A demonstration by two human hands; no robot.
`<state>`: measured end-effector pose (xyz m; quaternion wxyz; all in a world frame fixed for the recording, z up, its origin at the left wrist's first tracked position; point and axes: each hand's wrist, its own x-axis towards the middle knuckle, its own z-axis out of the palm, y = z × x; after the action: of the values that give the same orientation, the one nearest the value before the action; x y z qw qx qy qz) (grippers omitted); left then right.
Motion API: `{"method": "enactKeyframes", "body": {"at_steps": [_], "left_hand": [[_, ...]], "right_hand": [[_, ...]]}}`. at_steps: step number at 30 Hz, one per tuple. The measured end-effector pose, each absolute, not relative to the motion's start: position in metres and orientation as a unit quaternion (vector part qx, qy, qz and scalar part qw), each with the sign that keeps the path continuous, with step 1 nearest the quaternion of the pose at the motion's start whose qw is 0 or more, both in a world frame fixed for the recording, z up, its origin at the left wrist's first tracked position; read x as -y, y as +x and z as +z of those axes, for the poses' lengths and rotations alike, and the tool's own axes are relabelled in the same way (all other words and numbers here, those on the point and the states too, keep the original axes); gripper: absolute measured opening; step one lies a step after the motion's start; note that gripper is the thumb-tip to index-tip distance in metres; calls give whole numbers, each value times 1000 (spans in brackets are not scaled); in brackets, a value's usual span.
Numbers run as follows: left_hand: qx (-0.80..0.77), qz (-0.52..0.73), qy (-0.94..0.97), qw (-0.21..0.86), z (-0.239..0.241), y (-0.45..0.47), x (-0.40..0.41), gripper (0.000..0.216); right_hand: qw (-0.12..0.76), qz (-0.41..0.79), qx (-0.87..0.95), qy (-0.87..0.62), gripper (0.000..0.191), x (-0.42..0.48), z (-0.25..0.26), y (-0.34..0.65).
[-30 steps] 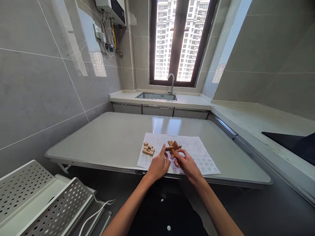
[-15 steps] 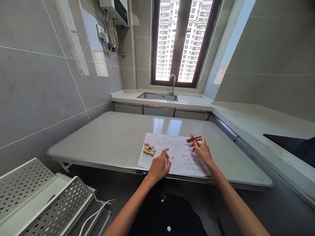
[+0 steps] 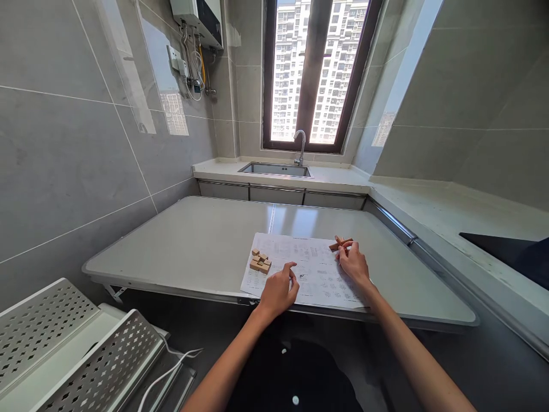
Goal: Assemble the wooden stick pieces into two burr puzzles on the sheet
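A printed paper sheet [image 3: 306,269] lies on the grey table [image 3: 206,240]. My right hand [image 3: 354,264] is at the sheet's far right corner, its fingers closed round a star-shaped wooden puzzle [image 3: 339,244] that is at or just above the table surface. My left hand [image 3: 278,290] hovers over the sheet's near edge with fingers loosely curled, index extended, holding nothing. A second wooden puzzle [image 3: 259,261], made of pale blocks, sits on the sheet's left part, just beyond the left hand.
A sink [image 3: 274,168] with a tap [image 3: 301,144] lies under the window on the far counter. A dark hob [image 3: 510,252] is set in the right counter. Perforated metal shelves [image 3: 72,349] and a white cable [image 3: 167,372] are at lower left.
My right hand carried the star-shaped puzzle from in front of me to the sheet's far right corner and lowered it. My left hand let go and stayed near the sheet's front edge.
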<state>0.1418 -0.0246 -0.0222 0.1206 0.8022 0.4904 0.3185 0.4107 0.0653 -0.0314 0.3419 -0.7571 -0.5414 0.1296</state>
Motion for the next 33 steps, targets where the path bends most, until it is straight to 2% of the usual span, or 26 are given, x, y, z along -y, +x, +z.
{"method": "enactKeyframes", "body": {"at_steps": [8, 11, 16, 23, 33], "left_hand": [[-486, 324, 803, 115, -23, 141, 25, 36], [-487, 324, 803, 115, -23, 142, 25, 35], [-485, 331, 801, 116, -21, 142, 25, 34], [-486, 331, 800, 117, -17, 142, 27, 29], [-468, 334, 806, 139, -13, 140, 29, 26]], "right_hand": [[414, 130, 571, -697, 27, -34, -37, 401], [457, 188, 584, -644, 27, -16, -39, 384], [449, 264, 648, -555, 29, 1, -39, 363], [475, 352, 611, -527, 43, 0, -43, 369], [492, 352, 595, -530, 42, -1, -48, 368]]}}
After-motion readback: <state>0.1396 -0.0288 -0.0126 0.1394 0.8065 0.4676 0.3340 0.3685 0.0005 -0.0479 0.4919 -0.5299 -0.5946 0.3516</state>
